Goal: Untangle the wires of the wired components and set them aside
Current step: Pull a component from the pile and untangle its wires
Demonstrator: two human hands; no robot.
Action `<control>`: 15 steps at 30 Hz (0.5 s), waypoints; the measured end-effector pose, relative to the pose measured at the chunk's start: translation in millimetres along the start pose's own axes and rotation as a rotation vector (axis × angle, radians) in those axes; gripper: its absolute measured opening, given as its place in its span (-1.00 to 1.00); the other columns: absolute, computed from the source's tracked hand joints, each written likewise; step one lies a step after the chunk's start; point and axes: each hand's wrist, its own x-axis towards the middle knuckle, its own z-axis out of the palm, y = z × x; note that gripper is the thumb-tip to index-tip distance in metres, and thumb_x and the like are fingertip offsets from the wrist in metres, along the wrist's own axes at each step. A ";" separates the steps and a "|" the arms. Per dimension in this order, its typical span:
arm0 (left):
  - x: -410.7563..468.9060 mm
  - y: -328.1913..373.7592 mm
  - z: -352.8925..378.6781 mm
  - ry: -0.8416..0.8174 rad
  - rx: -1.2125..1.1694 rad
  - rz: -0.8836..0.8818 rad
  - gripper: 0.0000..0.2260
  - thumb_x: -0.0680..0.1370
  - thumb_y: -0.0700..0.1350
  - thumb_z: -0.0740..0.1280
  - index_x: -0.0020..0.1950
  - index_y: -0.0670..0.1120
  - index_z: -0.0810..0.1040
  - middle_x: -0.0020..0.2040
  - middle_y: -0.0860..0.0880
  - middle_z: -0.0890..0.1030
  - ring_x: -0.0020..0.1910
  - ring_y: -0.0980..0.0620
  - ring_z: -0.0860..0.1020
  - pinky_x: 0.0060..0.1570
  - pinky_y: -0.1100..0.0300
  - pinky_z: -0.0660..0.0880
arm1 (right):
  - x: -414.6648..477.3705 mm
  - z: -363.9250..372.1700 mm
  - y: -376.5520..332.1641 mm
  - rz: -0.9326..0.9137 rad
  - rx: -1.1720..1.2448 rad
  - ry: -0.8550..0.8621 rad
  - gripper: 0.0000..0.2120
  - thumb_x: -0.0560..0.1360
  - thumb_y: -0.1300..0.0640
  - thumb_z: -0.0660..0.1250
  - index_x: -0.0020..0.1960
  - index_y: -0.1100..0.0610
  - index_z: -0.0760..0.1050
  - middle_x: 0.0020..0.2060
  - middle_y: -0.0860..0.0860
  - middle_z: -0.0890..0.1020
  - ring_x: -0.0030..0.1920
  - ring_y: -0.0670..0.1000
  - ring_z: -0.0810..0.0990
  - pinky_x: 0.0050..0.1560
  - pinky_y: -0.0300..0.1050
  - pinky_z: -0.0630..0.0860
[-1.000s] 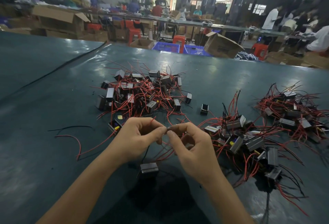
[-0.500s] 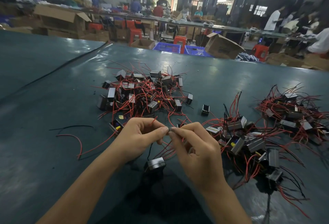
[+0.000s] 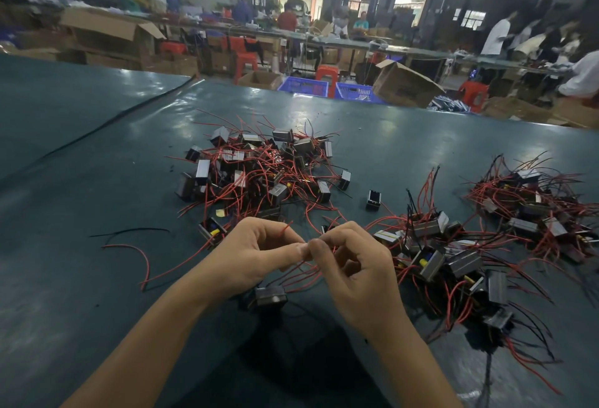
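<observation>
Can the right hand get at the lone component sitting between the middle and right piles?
Probably yes: the lone component stands clear on the table just beyond the right hand, nothing on top. But that hand pinches red wires with the left hand and must release first.

I am working with a single view, worn on the person's head. It is looking forward and down across the green table (image 3: 81, 294), sitting close over the left hand (image 3: 256, 255) and right hand (image 3: 359, 278), near enough that the red wires (image 3: 303, 273) they are pinching are showing as separate strands. The wide lens is also catching far workbenches (image 3: 356, 40) behind.
</observation>
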 end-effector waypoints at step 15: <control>1.7 -18.7 0.1 0.114 0.748 0.424 -0.85 0.49 -0.02 0.41 -0.10 -0.08 0.69 -0.24 0.12 0.62 -0.26 0.16 0.57 -0.24 0.13 0.53 | -1.4 3.3 2.3 0.616 0.011 -0.179 -0.62 0.61 0.00 0.23 -0.30 0.19 0.43 -0.60 -0.15 0.32 -0.53 -0.15 0.26 -0.43 -0.25 0.22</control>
